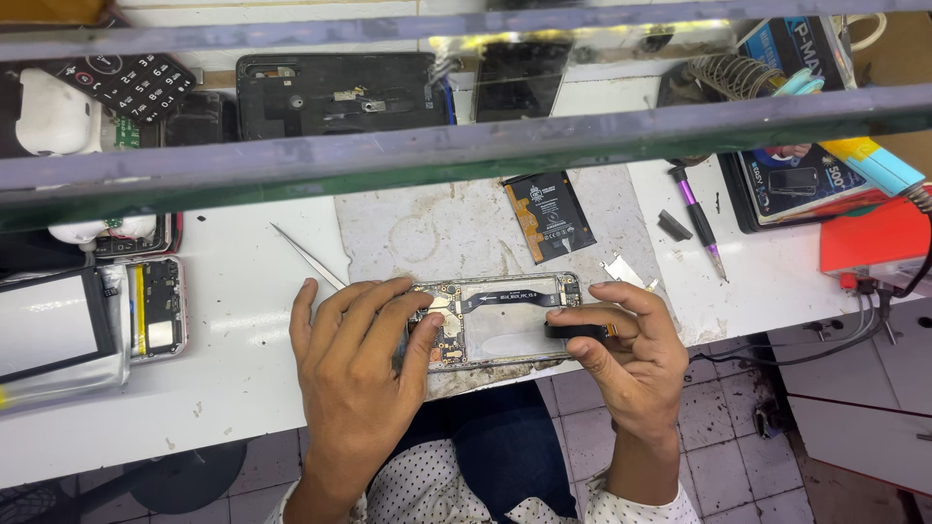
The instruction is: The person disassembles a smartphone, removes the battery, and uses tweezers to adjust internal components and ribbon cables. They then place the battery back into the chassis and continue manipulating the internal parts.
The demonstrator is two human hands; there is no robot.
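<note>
two hands on one opened phone, near edge of bench

one opened phone point(500, 320) lies flat on a worn grey mat point(456, 228) at the near edge of the white bench point(243, 320). back cover off; metal frame, rectangular, one dark flat ribbon cable running left to right across its middle.

left hand point(359, 364): fingers curled and pressed down on the left end of the phone, thumb against its near edge. holding it flat, not pinching.

right hand point(631, 344): thumb and forefinger pinched on one small black flat tool point(575, 331), its tip touching the phone's right end.

counts around it:
- one black rectangular battery point(549, 215), orange strip along one side, on the mat just beyond the phone.
- one pair of thin steel tweezers point(309, 257), pointed, left of the phone.
- one screwdriver point(697, 215), purple and black grip, far right.
- one small bright metal plate point(622, 271), bent, beside the right hand.
- one dark plastic back panel point(335, 95), far, behind the glass shelf bars.
- one more open device point(155, 309), with yellow tape inside, at left.
- one coiled wire stand point(733, 73), far right.
</note>
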